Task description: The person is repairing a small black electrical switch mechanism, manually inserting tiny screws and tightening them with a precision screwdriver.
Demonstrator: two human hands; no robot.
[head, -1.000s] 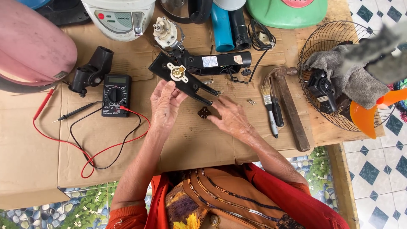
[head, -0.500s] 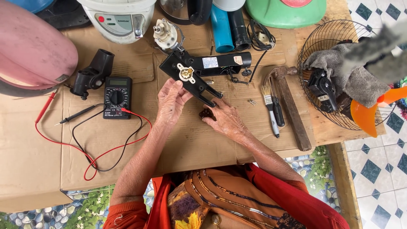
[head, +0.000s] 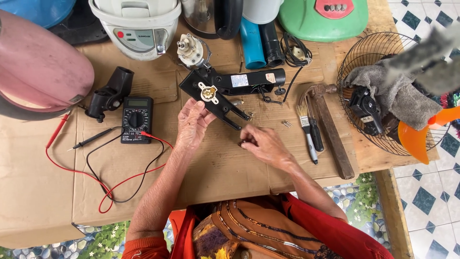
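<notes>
Two hands work the cardboard-covered bench: the left hand (head: pixel 192 128) clasps the near end of the black fan housing (head: pixel 218 98), whose long axis slants toward the right hand (head: pixel 262 144), pinched shut on a small dark part (head: pixel 241 143) just beside its fork.

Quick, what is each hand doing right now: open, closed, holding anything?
Left hand: fingers closed on the black fan part, steadying it.
Right hand: fingers pinched on a small dark piece; what it is cannot be told.
</notes>
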